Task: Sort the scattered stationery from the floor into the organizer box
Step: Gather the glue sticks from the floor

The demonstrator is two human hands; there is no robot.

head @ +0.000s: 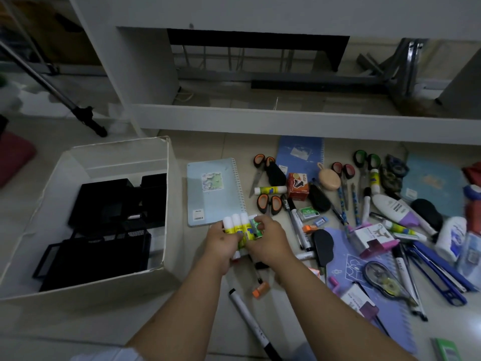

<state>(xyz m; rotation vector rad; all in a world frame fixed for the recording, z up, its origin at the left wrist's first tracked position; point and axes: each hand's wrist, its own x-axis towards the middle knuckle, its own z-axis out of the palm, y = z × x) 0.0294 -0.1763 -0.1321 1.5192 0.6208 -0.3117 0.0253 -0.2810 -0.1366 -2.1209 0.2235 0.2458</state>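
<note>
My left hand (221, 241) grips three glue sticks (235, 225) side by side, white caps pointing away from me. My right hand (265, 239) meets them from the right and pinches a small green box (256, 227) against the bundle. Both hands hover over the floor just right of the white organizer box (166, 204), which holds black mesh trays (104, 246). Scattered stationery covers the floor to the right: scissors (269, 204), markers (296, 222), another glue stick (270, 189), a red clip box (298, 186).
A light blue spiral notebook (213, 191) lies beyond my hands; a purple notebook (364, 272) lies under several pens at right. A black marker (250, 319) and an orange eraser (260, 292) lie near my forearms. A white desk frame (286, 118) bounds the far side.
</note>
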